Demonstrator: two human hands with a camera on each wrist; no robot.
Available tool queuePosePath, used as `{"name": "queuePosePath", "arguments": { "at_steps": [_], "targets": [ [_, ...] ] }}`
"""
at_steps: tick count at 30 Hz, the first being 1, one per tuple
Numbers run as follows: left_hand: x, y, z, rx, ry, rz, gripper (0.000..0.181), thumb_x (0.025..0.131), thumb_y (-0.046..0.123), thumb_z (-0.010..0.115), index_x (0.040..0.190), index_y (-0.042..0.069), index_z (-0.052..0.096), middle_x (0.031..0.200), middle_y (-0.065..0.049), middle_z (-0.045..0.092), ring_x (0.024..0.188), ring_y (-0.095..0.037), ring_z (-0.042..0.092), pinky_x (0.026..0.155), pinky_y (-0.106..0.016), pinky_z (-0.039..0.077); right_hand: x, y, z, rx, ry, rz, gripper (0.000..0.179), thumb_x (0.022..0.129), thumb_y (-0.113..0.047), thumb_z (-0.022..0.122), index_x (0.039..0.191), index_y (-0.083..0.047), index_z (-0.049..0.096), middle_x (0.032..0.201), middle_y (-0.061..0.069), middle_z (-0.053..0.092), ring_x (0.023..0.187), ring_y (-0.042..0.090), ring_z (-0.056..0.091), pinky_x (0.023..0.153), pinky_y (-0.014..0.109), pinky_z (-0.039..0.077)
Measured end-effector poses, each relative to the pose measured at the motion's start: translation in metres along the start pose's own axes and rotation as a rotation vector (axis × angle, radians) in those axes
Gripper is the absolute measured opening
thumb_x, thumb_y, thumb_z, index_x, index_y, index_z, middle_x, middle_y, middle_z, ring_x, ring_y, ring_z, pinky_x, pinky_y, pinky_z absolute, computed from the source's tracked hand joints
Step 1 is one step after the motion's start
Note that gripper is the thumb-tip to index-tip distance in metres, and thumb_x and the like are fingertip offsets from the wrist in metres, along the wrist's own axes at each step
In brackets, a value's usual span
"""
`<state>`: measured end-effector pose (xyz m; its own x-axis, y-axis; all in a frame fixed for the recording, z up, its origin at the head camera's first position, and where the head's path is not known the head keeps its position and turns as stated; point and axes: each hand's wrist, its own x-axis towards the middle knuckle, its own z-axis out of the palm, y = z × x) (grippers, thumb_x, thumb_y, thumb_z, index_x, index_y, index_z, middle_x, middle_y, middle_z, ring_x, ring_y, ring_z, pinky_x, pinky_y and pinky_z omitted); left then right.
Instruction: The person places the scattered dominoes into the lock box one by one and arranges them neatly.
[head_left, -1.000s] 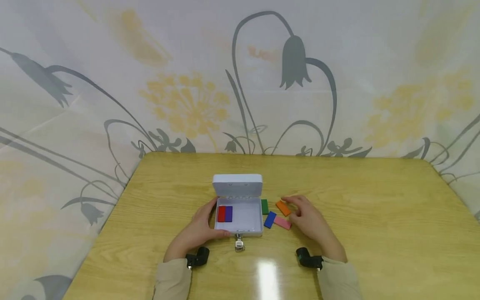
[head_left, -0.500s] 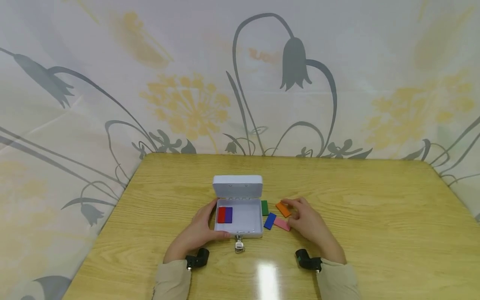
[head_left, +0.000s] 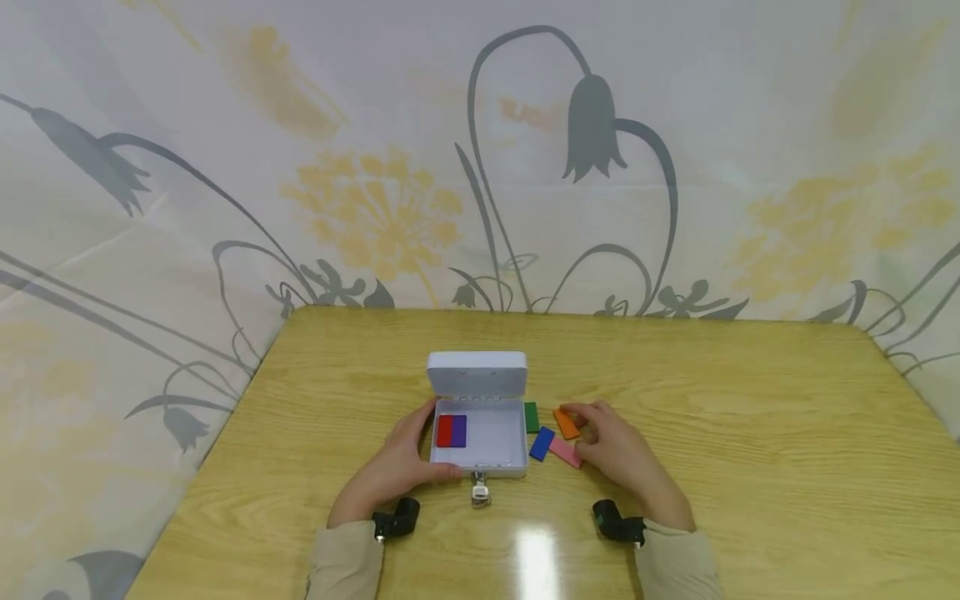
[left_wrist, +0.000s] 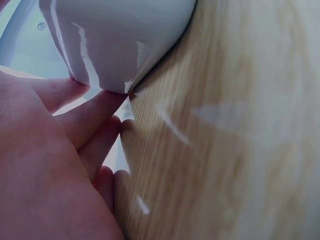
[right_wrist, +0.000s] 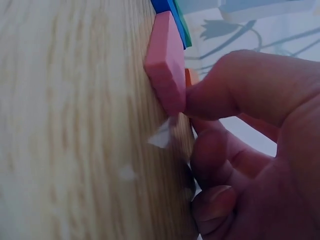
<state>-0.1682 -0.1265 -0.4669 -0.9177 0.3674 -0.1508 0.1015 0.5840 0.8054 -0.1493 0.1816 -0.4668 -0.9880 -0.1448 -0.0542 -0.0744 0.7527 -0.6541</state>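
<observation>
In the head view my left hand (head_left: pixel 401 457) holds the left side of a white lidded box (head_left: pixel 497 468), thumb at the front and fingers round the back corner. Its lid (head_left: pixel 477 379) stands up. Inside lie a red block (head_left: pixel 445 432) and a purple block (head_left: pixel 459 432), side by side. My right hand (head_left: pixel 618 446) is at the loose blocks, index fingertip on the far end of the orange block (head_left: pixel 566 424). In the right wrist view its thumb is right against the pink block (right_wrist: pixel 167 60); I cannot tell whether it pinches anything.
A green block (head_left: pixel 531 417) lies against the box's right side, and a blue block (head_left: pixel 542 444) touches the pink one. A metal clasp (head_left: pixel 480 492) hangs at the box front. The wooden table (head_left: pixel 712 392) ends at a flower-patterned cloth (head_left: pixel 375 125).
My right thumb has come down toward the pink block. The orange block has turned slightly under the index finger, and the pink block has shifted a little. The left hand stays on the box.
</observation>
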Motion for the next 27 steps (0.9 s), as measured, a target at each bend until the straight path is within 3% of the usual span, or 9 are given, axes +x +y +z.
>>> {"name": "queuePosePath", "arguments": {
  "at_steps": [9,15,27],
  "targets": [
    [0.0006,0.0008,0.0,0.064,0.021,-0.003,0.11,0.057,0.05,0.078,0.144,0.018,0.019,0.143,-0.009,0.024,0.129,-0.03,0.02,0.1,-0.051,0.021,0.001,-0.0039,-0.0026,0.007,-0.033,-0.022,0.054,0.076,-0.011,0.065,0.127,-0.011,0.049,0.093,-0.001,0.05,0.066,0.013,0.042,0.058,0.028,0.035],
    [0.0004,-0.0006,0.001,0.063,0.013,-0.01,0.11,0.058,0.05,0.078,0.144,0.019,0.018,0.143,-0.008,0.024,0.13,-0.03,0.019,0.1,-0.052,0.021,0.0016,-0.0053,-0.0005,-0.051,-0.041,-0.029,0.056,0.079,-0.019,0.066,0.131,-0.011,0.045,0.087,-0.001,0.045,0.065,0.013,0.04,0.056,0.028,0.033],
    [0.0007,0.0004,0.0007,0.074,0.03,0.016,0.109,0.058,0.047,0.08,0.144,0.019,0.019,0.143,-0.008,0.025,0.129,-0.029,0.02,0.1,-0.051,0.019,0.0019,-0.0094,0.0008,-0.081,-0.029,0.011,0.046,0.079,-0.022,0.067,0.122,-0.013,0.053,0.085,0.0,0.045,0.063,0.013,0.041,0.054,0.027,0.034]
  ]
}}
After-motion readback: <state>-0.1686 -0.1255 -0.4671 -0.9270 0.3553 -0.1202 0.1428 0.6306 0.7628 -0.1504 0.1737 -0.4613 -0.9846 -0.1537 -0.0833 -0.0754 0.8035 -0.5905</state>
